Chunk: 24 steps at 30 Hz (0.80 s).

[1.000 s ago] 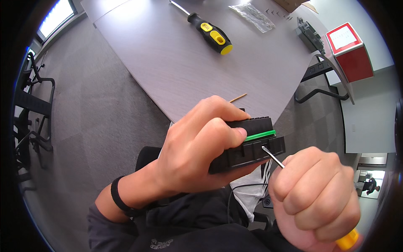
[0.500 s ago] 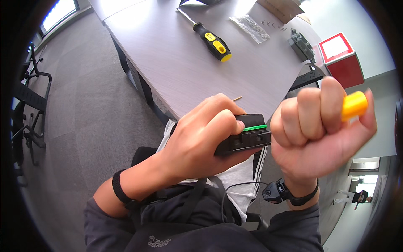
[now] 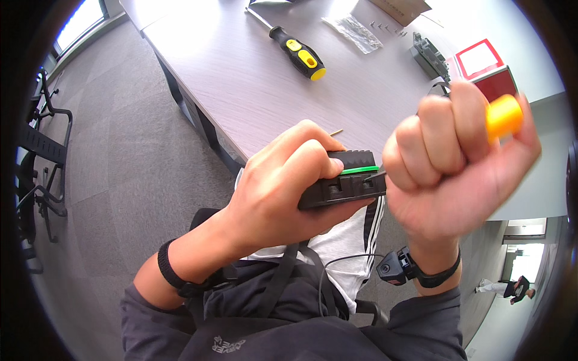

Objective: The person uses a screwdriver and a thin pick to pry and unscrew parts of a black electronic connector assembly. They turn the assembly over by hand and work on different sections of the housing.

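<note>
My left hand [image 3: 271, 186] is closed around a black plastic block [image 3: 343, 192], its thumb by a green strip [image 3: 359, 169] along the block. My right hand [image 3: 451, 162] is in a fist on a yellow-handled screwdriver [image 3: 504, 116]; a bit of its metal shaft meets the block's right-hand slot, the rest hidden by my fingers. A thin wooden stick [image 3: 336, 132] lies on the table beyond the block. A wrist device [image 3: 394, 268] with a cable is strapped below my right hand.
The table [image 3: 211, 90] bears a black-yellow screwdriver [image 3: 301, 57], plastic bag [image 3: 352, 30], several screws, cardboard box [image 3: 400, 11], grey part [image 3: 428, 57] and red-white box [image 3: 487, 75]. A black chair [image 3: 42, 150] stands left. A distant person [image 3: 519, 290] is at right.
My right hand has swung up and rotated, raising the screwdriver's yellow handle from low right to high right. My left hand and the block have shifted slightly upward.
</note>
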Each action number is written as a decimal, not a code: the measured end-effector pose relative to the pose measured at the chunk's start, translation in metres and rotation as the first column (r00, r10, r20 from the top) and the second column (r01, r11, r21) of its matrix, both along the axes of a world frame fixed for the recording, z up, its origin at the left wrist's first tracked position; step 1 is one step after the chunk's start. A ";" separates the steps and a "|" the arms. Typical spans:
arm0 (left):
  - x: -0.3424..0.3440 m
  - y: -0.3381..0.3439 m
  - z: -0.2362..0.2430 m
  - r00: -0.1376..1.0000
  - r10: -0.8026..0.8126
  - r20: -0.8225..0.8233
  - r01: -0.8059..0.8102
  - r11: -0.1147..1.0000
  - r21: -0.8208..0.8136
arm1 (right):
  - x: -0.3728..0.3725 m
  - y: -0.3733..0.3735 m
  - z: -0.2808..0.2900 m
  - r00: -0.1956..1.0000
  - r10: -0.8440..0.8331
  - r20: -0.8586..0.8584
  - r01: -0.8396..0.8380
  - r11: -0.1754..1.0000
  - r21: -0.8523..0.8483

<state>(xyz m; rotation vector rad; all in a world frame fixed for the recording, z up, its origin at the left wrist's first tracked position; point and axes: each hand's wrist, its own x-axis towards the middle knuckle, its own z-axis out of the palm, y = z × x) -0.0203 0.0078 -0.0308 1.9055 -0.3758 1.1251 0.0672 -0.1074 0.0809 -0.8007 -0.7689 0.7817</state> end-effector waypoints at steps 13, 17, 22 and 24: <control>0.002 0.004 -0.004 0.998 -0.057 0.042 0.056 0.998 0.016 | -0.008 -0.044 0.019 0.950 -0.298 0.096 0.226 0.864 0.450; 0.000 0.006 -0.006 0.996 -0.084 -0.006 0.084 0.996 -0.013 | -0.010 -0.046 0.002 0.965 -0.263 -0.017 0.246 0.876 0.414; 0.002 0.018 -0.002 0.969 -0.233 -0.080 0.231 0.972 -0.031 | -0.006 -0.038 -0.019 0.985 -0.165 -0.047 0.168 0.869 0.465; 0.002 0.019 -0.004 0.960 -0.261 -0.105 0.258 0.965 -0.041 | -0.011 -0.039 -0.022 0.988 -0.150 0.043 0.114 0.881 0.459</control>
